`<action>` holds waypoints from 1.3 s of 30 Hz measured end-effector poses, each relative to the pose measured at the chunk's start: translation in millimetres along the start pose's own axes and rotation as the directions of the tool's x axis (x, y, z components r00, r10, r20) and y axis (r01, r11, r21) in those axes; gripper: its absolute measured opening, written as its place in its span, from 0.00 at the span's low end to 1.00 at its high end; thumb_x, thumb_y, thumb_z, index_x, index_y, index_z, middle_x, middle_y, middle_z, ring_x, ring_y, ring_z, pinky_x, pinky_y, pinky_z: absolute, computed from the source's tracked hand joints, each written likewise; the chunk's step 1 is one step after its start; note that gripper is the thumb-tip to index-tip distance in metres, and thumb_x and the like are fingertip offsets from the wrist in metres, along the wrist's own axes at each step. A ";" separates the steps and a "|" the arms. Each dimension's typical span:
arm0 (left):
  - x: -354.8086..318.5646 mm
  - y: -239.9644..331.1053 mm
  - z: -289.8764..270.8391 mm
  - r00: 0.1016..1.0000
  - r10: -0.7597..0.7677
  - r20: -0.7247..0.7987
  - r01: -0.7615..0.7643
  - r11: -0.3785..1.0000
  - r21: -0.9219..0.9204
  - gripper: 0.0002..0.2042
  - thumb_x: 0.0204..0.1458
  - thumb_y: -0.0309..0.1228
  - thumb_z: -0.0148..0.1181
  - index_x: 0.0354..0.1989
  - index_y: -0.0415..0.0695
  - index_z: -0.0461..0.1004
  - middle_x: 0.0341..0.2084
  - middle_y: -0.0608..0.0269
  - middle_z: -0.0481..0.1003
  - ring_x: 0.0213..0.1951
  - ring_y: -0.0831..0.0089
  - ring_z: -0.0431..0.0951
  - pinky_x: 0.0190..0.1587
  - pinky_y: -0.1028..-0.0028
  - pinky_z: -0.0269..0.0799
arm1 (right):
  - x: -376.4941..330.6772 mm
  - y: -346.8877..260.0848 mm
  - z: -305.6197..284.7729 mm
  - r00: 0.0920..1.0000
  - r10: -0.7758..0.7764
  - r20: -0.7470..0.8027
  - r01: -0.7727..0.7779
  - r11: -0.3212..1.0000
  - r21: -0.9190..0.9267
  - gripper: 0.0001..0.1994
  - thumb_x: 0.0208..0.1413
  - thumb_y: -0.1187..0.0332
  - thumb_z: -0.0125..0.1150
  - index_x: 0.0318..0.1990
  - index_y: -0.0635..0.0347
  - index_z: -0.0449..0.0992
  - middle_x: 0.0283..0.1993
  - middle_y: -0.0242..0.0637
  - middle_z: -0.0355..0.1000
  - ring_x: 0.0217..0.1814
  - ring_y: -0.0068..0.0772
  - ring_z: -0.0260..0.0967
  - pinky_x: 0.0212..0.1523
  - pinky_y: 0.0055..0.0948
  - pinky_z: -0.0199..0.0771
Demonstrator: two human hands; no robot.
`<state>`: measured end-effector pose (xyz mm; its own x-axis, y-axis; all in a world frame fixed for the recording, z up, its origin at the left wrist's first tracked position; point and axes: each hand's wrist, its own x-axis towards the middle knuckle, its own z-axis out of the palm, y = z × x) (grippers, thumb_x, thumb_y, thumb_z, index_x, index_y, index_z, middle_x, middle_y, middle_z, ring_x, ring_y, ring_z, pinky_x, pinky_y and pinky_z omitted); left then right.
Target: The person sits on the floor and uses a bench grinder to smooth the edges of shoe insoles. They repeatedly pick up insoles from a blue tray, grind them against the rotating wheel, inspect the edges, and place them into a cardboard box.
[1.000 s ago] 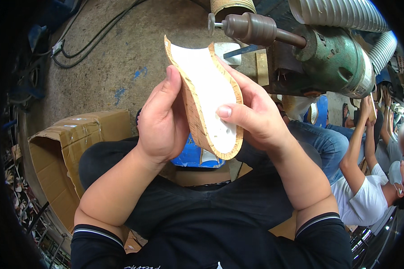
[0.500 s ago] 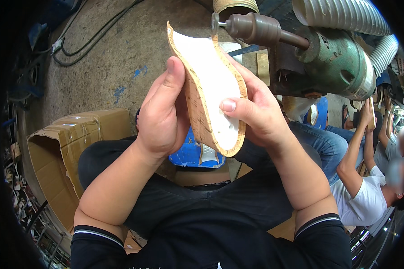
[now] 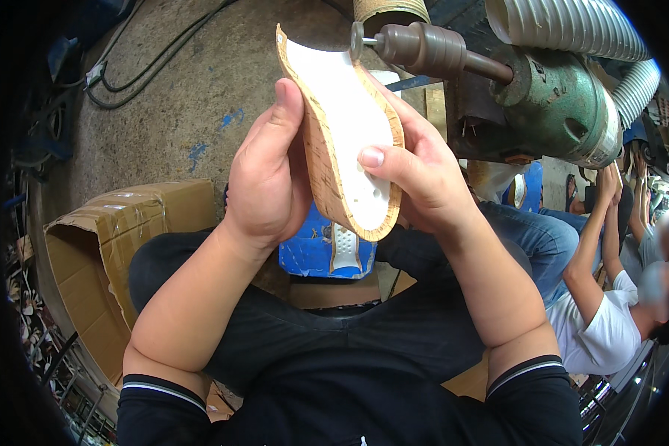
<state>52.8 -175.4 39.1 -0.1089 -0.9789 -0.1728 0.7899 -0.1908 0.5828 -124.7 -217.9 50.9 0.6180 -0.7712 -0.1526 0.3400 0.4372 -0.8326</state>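
Note:
Between my two hands is a shoe insole (image 3: 342,104) with a white top and a thick, rough cork edge, tilted with its broad rounded end toward me. My left hand (image 3: 267,167) supports its left cork side, thumb pointing up along the edge and fingers hidden behind. My right hand (image 3: 424,167) grips the other side, its thumb pressed on the white surface near some small holes. The far end lies at a small grinding wheel (image 3: 357,41) on a spindle (image 3: 424,48); I cannot tell whether they touch. The spindle looks blurred.
A green motor housing (image 3: 554,104) carries the spindle, with a ribbed hose (image 3: 569,26) above it. Below my hands, a blue box (image 3: 305,249) bears another white perforated piece (image 3: 346,251). An open cardboard box (image 3: 126,223) stands left. Co-workers sit at right, one in a white shirt (image 3: 598,331).
Both hands have shifted the insole slightly away from me and a little left, its far end now at the wheel. More of the piece on the blue box shows.

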 end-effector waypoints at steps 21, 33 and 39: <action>48.3 4.4 -15.0 0.998 0.056 -0.038 -0.055 0.997 0.047 0.26 0.79 0.49 0.39 0.67 0.39 0.71 0.58 0.55 0.80 0.58 0.68 0.82 0.64 0.65 0.78 | 36.6 15.6 -8.9 0.993 0.041 -0.110 -0.024 0.989 0.145 0.38 0.63 0.72 0.69 0.78 0.63 0.59 0.67 0.40 0.72 0.68 0.33 0.73 0.69 0.35 0.75; 9.3 -5.7 -10.3 0.986 -0.011 -0.164 0.022 0.998 0.067 0.26 0.80 0.46 0.36 0.67 0.37 0.70 0.60 0.52 0.79 0.61 0.66 0.80 0.68 0.61 0.74 | 7.7 11.8 -8.6 0.981 0.188 -0.036 -0.185 0.980 0.069 0.46 0.65 0.75 0.69 0.85 0.57 0.47 0.68 0.41 0.74 0.65 0.29 0.76 0.57 0.34 0.85; -3.0 -5.9 -5.0 0.993 -0.003 -0.119 0.014 0.995 0.097 0.25 0.80 0.46 0.37 0.67 0.37 0.71 0.59 0.52 0.79 0.60 0.66 0.81 0.67 0.62 0.75 | -12.8 -5.3 -1.6 0.982 0.191 0.015 -0.191 0.976 0.103 0.44 0.64 0.78 0.68 0.84 0.58 0.50 0.69 0.43 0.73 0.67 0.32 0.75 0.62 0.35 0.84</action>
<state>51.5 -171.0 32.2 -0.0386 -0.9627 -0.2677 0.7260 -0.2111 0.6544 -135.6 -211.0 56.4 0.6822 -0.6666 -0.3004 0.2865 0.6217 -0.7290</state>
